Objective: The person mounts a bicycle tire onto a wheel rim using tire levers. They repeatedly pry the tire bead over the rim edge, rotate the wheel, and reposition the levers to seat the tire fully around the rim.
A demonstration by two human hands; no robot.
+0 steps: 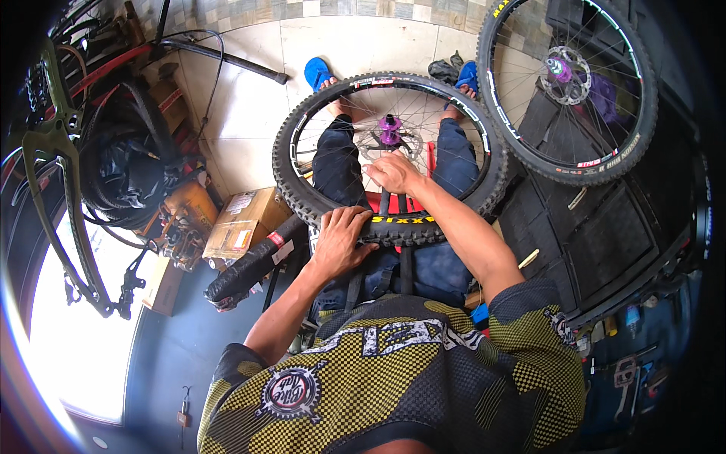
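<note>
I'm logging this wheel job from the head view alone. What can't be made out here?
- Left hand: fingertips curl over the knobby tyre, so its grip is hidden.
- Right hand: fingertips hidden among the spokes near the purple hub.
- Tools on the dark mat: too small and dim, near the picture's rim.
- Second wheel: top cut off by the edge.

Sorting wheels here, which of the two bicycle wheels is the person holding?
The knobby-tyred wheel across their lap, gripped by left hand and right hand; the other wheel stands untouched.

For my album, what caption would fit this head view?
Seated person's left hand grips the knobby tyre of a lap-held bicycle wheel while the right hand reaches among its spokes.
</note>
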